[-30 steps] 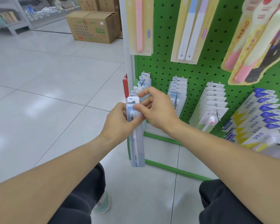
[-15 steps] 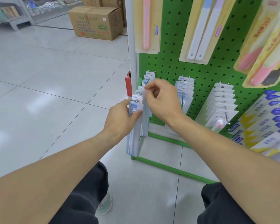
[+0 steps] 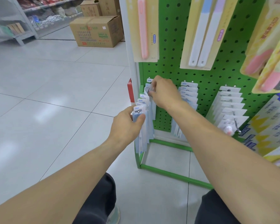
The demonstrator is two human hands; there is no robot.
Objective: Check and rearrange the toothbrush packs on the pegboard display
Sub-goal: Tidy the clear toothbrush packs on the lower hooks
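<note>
Toothbrush packs [image 3: 144,120] vertical, headers up

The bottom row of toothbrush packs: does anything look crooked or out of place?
Yes. On the leftmost hook, the packs fan out unevenly; the left hand grips the front ones and the right hand pinches one further back. The neighbouring stacks hang tidily.

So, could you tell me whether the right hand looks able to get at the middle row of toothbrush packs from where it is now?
Probably yes. The right hand is busy at the leftmost row of packs, and the middle row hangs right beside it on the pegboard with nothing between them. It would need to let go first.
</note>
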